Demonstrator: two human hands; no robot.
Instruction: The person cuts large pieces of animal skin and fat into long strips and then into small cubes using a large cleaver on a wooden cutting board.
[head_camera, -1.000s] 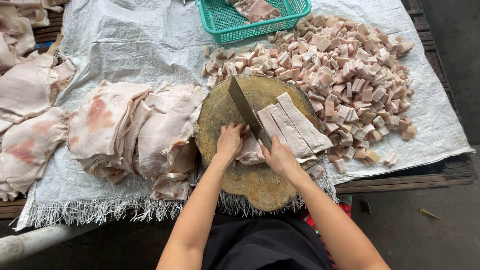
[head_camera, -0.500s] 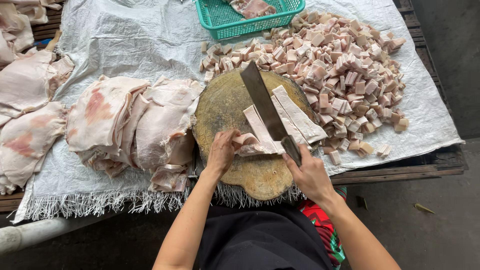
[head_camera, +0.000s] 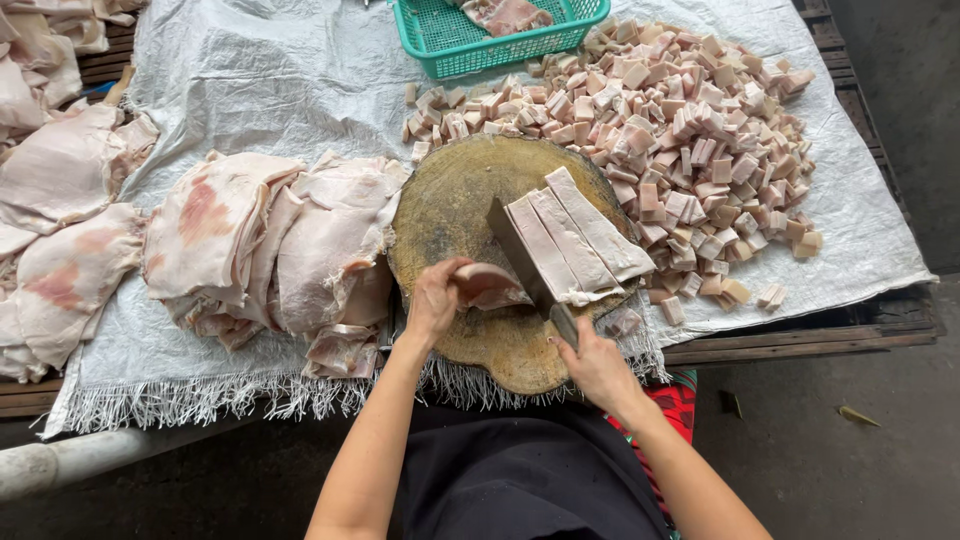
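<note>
On a round wooden chopping block (head_camera: 470, 220), the left hand (head_camera: 432, 300) pinches a pale curled pork-skin piece (head_camera: 488, 285) steady while the right hand (head_camera: 597, 365), fist closed on its handle, sets a dark steel cleaver (head_camera: 522, 255) beside cut strips (head_camera: 580, 235), cubes (head_camera: 690, 130) heaped beyond.

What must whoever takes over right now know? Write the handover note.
Left hand: grips a pink meat piece on the round wooden chopping block.
Right hand: holds the cleaver, blade down beside the cut strips.
Done: heap of diced cubes on the white sheet; some meat in the green basket.
Left: the strips are not diced; uncut slabs are piled left of the block.
</note>
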